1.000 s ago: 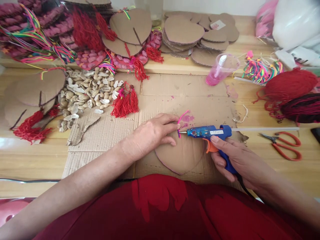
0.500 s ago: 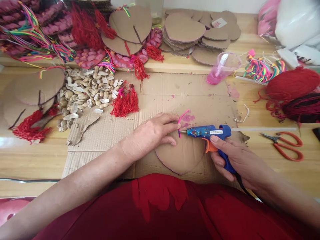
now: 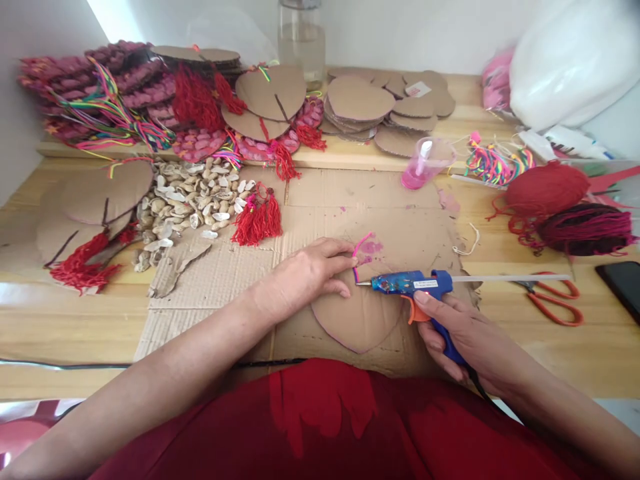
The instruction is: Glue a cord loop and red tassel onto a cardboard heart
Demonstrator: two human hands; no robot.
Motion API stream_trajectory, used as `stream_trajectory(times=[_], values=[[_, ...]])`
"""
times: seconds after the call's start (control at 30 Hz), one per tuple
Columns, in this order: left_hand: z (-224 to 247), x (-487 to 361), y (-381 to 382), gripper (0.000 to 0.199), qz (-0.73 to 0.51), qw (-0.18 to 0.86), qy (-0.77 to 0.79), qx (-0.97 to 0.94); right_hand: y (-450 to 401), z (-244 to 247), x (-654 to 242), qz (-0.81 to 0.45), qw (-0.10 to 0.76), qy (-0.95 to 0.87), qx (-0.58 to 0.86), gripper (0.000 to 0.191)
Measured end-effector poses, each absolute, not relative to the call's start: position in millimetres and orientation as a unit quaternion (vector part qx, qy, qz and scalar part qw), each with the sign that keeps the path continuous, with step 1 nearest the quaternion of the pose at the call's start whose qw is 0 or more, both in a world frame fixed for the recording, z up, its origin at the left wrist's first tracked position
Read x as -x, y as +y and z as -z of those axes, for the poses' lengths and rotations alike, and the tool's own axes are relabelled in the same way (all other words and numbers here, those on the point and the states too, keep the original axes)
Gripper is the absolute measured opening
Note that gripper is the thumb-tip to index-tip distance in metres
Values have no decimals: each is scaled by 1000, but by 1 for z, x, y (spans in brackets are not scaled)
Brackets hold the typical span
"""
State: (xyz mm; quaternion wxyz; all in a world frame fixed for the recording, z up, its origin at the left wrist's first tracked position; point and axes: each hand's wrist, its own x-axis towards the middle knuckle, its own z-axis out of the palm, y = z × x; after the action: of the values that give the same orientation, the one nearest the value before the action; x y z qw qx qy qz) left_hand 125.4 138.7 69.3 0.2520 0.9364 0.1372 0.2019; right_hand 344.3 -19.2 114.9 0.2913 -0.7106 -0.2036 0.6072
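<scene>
My right hand point(image 3: 450, 327) is wrapped round a blue glue gun point(image 3: 413, 283) with an orange trigger, its nozzle pointing left. The nozzle tip meets the lower end of a short pink cord point(image 3: 355, 272) on a heart-shaped cardboard piece point(image 3: 357, 323). My left hand point(image 3: 320, 270) lies at the upper left of this piece, fingertips against the cord; whether they pinch it is hard to make out. A clear glue stick point(image 3: 510, 278) sticks out of the gun's back end.
Peanut shells point(image 3: 193, 200) and red tassels point(image 3: 257, 217) lie at the left. Cardboard shapes point(image 3: 360, 100) are stacked at the back. At the right are a pink cup point(image 3: 425, 163), red yarn point(image 3: 547, 189), orange scissors point(image 3: 555, 307) and a phone point(image 3: 620, 287).
The view has tilted up, showing more of the wall and a jar at the back. The nozzle now sits at the cord's lower end, which extends less below it.
</scene>
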Motion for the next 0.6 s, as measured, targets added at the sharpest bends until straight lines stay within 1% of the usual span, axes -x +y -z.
stream_trajectory(times=[0.23,0.4,0.6], values=[[-66,-126,140,42,-210,254,132,-935,-12,-117,-348,-584,320,-224,712,45],[-63,-126,141,45,-218,254,125,-934,0,-118,-349,-604,298,-208,710,43],[-67,-126,140,46,-225,268,123,-929,1,-116,-352,-615,302,-190,703,41]])
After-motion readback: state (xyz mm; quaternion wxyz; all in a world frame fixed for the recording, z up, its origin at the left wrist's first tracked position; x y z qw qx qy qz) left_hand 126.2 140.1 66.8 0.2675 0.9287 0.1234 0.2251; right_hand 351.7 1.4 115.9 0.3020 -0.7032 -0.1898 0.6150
